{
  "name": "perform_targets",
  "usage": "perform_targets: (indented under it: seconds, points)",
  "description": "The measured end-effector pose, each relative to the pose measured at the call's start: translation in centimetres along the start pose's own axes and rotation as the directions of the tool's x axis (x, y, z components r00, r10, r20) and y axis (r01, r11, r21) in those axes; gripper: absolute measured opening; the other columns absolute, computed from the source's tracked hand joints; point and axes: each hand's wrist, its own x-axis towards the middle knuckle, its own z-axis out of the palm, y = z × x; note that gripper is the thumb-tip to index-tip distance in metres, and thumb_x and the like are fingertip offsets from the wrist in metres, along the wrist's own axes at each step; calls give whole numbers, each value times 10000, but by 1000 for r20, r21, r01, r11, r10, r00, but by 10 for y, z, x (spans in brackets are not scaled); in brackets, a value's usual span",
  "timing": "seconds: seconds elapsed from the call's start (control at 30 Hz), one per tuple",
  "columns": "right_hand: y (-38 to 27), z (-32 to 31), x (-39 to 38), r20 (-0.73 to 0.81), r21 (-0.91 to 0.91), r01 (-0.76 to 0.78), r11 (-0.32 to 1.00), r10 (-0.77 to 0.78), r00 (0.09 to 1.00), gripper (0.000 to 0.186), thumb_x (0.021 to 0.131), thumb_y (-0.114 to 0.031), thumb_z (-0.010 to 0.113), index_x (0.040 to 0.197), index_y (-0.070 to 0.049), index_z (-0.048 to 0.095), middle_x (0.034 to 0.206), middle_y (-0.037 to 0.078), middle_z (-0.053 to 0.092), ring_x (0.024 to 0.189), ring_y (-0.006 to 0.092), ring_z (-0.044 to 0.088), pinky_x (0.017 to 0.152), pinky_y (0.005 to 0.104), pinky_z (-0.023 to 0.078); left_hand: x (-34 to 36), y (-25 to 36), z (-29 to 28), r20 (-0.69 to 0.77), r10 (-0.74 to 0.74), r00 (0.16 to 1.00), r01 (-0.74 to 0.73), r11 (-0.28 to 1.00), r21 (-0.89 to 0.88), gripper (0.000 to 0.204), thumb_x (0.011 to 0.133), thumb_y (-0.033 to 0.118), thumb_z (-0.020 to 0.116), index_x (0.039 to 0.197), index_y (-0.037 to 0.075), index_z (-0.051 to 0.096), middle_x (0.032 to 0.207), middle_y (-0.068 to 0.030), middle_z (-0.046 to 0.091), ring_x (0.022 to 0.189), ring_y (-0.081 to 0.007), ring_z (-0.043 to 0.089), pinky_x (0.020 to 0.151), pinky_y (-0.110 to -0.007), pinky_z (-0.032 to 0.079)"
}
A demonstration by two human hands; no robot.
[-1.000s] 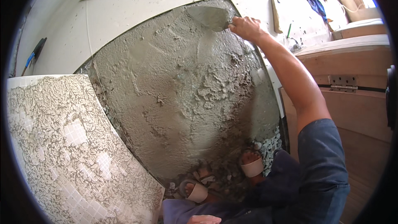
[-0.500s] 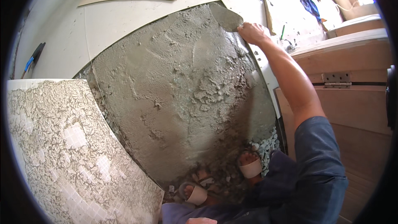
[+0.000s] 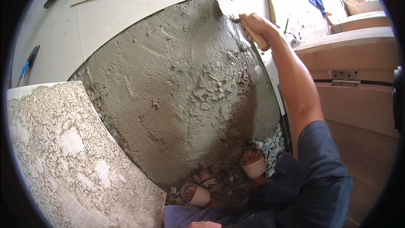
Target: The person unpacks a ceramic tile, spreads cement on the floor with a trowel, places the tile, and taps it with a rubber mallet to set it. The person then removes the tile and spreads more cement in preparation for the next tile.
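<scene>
My right hand [image 3: 258,26] is wrapped round the wooden handle of a trowel [image 3: 259,41] at the far right corner of a patch of wet grey mortar [image 3: 156,80]. The trowel's blade is tilted and shines pale in the light, so its outline is hard to make out. Smooth in places, the mortar is rough and lumpy right of its middle. Of my left hand [image 3: 205,224] only a sliver shows at the lower edge, near my lap; its fingers are hidden.
A large tile [image 3: 46,143], mortar-streaked face up, lies at the left. A taut string [image 3: 80,29] crosses the mortar's left side. Loose stones surround my sandalled feet. A wooden cabinet [image 3: 358,109] bounds the right; a hammer [image 3: 270,4] lies beyond. Another person's foot [image 3: 50,2] shows far left.
The trowel's blade has turned from flat on the mortar's corner to tilted, and its wooden handle now shows below my right hand. A person's leg has appeared at the upper left.
</scene>
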Motion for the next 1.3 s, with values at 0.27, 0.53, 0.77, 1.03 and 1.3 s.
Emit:
perform_targets:
  seconds: [0.27, 0.53, 0.77, 1.03, 1.3]
  points:
    - [27, 26, 6, -63, 281, -5, 960, 24, 998, 473, 940, -430, 483, 894, 30, 585, 621, 92, 563, 447, 160, 533, 420, 315, 462, 2, 1, 0, -6, -39, 999, 39, 999, 14, 235, 983, 151, 518, 1142, -18, 483, 950, -188, 591, 689, -221, 600, 552, -287, 552]
    - [15, 31, 17, -39, 335, 17, 942, -4, 999, 523, 948, -473, 464, 1019, 29, 592, 667, 75, 566, 475, 134, 544, 426, 293, 478, 0, 2, 0, -23, -64, 998, 65, 997, 44, 231, 983, 150, 518, 1137, -18, 481, 949, -187, 591, 689, -218, 600, 553, -285, 551]
    - [-18, 11, 14, 17, 40, -28, 999, 27, 999, 503, 947, -427, 436, 1036, 36, 611, 604, 47, 548, 454, 122, 526, 433, 291, 471, -5, 8, 0, -59, -97, 994, 100, 994, 52, 217, 991, 161, 502, 1100, -22, 464, 931, -180, 600, 704, -203, 607, 579, -283, 545]
    - [1, 17, -2, -78, 113, 39, 993, -31, 997, 499, 949, -463, 431, 985, 4, 601, 567, 27, 534, 422, 102, 504, 406, 258, 455, -4, 1, -10, 20, -65, 998, 65, 998, 9, 247, 1001, 191, 485, 1067, -46, 507, 923, -193, 615, 712, -242, 612, 589, -302, 551]
    - [-54, 83, -9, 126, 56, 53, 997, -60, 990, 413, 989, -345, 377, 1042, 38, 521, 754, 120, 533, 503, 139, 496, 403, 250, 484, -2, 7, -10, -2, -91, 996, 91, 996, -23, 260, 1004, 194, 478, 1059, -55, 527, 921, -203, 618, 711, -263, 613, 592, -320, 557]
